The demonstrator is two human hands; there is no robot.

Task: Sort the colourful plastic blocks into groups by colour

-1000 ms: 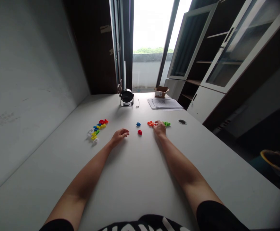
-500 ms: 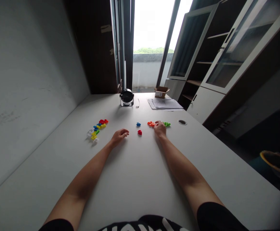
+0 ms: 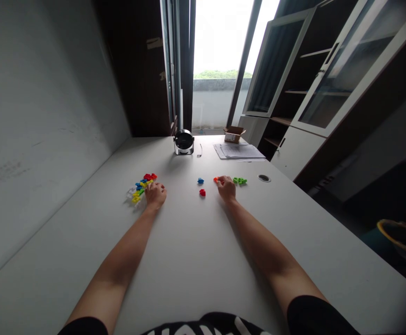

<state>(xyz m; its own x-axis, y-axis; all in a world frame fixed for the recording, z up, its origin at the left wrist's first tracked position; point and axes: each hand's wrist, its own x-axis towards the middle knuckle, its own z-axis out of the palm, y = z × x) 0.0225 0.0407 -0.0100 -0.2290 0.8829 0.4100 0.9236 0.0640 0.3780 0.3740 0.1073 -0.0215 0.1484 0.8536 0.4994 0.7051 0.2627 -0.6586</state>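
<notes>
My left hand (image 3: 156, 194) is at the near right side of a loose group of small plastic pieces, its curled fingertips on a yellow piece (image 3: 148, 183). Beside it in the group are red pieces (image 3: 149, 177), blue ones, white pieces (image 3: 130, 191) and another yellow piece (image 3: 136, 198). My right hand (image 3: 226, 189) bends its fingers over an orange piece (image 3: 216, 179) and hides part of it. Just right of that hand lie green pieces (image 3: 240, 180). Between the hands sit a blue piece (image 3: 200, 180) and a red piece (image 3: 202, 192), apart from each other.
Toward the far edge of the white table (image 3: 189, 260) stands a round black and silver device (image 3: 183, 142). Papers (image 3: 241, 150) and an open cardboard box (image 3: 234, 134) are at the back right. A cable hole (image 3: 264, 178) is set in the tabletop. A wall borders the left side.
My left hand has moved left to the group of coloured pieces. My right hand has shifted slightly left over the orange pieces, exposing more of the green ones.
</notes>
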